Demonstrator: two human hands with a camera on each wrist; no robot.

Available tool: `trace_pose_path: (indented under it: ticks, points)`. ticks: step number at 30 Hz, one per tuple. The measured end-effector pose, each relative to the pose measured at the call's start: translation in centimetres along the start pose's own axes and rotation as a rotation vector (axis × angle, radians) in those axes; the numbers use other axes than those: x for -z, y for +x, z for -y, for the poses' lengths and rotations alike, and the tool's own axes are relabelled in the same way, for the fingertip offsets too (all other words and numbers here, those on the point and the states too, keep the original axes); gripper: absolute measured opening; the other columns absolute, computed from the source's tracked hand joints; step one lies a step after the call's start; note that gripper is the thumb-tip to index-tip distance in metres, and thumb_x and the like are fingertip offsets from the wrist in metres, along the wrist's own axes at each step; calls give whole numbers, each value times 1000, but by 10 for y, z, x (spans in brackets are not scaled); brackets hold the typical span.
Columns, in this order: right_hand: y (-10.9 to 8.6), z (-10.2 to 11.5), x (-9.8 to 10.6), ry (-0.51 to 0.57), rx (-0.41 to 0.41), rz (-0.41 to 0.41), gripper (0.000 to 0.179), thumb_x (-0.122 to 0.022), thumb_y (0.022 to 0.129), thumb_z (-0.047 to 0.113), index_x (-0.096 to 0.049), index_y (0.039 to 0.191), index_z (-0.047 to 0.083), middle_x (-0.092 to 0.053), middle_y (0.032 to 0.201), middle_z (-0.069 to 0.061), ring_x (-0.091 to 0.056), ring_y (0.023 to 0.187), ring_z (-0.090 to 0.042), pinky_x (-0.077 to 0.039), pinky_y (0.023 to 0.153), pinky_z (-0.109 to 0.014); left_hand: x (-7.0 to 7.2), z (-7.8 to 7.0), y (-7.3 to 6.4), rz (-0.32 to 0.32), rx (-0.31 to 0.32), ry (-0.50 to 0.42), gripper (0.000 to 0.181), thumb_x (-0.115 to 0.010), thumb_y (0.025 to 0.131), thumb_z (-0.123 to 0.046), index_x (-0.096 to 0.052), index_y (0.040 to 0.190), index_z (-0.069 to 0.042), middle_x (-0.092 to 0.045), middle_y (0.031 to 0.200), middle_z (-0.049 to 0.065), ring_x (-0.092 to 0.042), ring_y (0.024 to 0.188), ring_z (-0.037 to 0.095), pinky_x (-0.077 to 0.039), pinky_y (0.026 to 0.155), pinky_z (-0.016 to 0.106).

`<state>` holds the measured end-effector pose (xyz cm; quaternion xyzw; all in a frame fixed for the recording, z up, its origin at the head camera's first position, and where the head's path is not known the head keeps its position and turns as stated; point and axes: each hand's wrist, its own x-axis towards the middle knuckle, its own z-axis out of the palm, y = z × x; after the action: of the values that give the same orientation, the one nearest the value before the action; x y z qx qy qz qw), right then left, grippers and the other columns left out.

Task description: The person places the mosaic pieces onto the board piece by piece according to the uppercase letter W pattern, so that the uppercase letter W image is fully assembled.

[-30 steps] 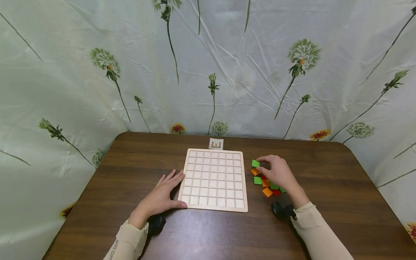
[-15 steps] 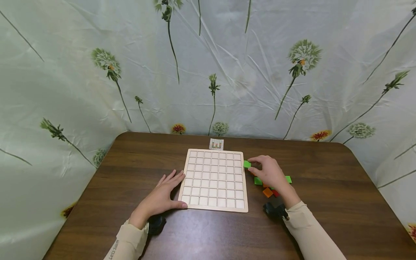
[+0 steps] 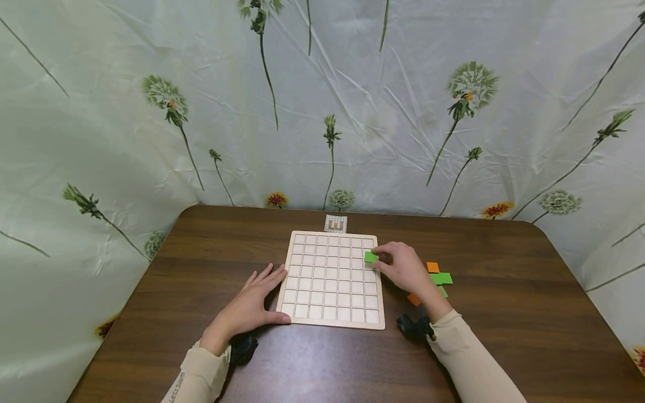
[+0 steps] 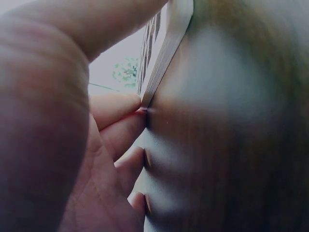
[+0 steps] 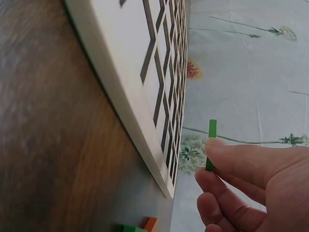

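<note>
My right hand point(image 3: 404, 267) pinches a green square tile point(image 3: 370, 257) between thumb and finger, over the right side of a pale wooden grid board point(image 3: 330, 323). In the right wrist view the green tile point(image 5: 211, 145) is seen edge-on, apart from the board's surface. My left hand point(image 3: 249, 305) lies spread at the board's left edge, its thumb at the near left corner and its fingertips along the side. Close up in the left wrist view, the fingers point(image 4: 123, 133) meet the board's edge point(image 4: 166, 53).
Loose green tiles point(image 3: 443, 278) and orange tiles point(image 3: 432, 267) lie on the brown table point(image 3: 504, 313) right of the board, partly hidden by my right forearm. A small printed pattern card point(image 3: 335, 223) lies behind the board. A flower-print sheet point(image 3: 393, 112) hangs behind the table.
My right hand has carried the green tile leftward from the loose tiles to above the board's right columns. The left hand has stayed at the board's edge.
</note>
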<state>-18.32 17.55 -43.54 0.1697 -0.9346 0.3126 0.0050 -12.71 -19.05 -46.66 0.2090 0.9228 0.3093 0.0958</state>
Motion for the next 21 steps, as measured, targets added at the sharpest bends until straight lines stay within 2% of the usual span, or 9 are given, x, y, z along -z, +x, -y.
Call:
trace_pose_path:
  ticks: [4, 13, 21]
  points:
    - [3, 3, -2, -2, 3, 20, 31, -76, 91, 15, -74, 120, 5, -70, 110, -10, -60, 93, -27, -51, 80, -44, 0, 0, 0, -2, -6, -1, 107, -85, 75, -51, -34, 157, -5, -30, 163, 8, -13, 154, 31, -4, 122, 56]
    - [11, 8, -8, 14, -2, 59, 28, -74, 91, 14, -75, 117, 5, -69, 100, -7, -52, 78, -19, -42, 65, -32, 0, 0, 0, -1, -4, -2, 107, -85, 74, -52, -34, 157, -6, -29, 163, 7, -12, 154, 31, -3, 122, 56]
    - [16, 8, -14, 27, -5, 81, 24, -72, 90, 12, -76, 113, 6, -72, 103, -6, -59, 82, -16, -51, 74, -36, -1, 0, 0, 4, 5, -3, 108, -85, 74, -52, -33, 157, -6, -29, 163, 7, -12, 154, 31, -3, 122, 55]
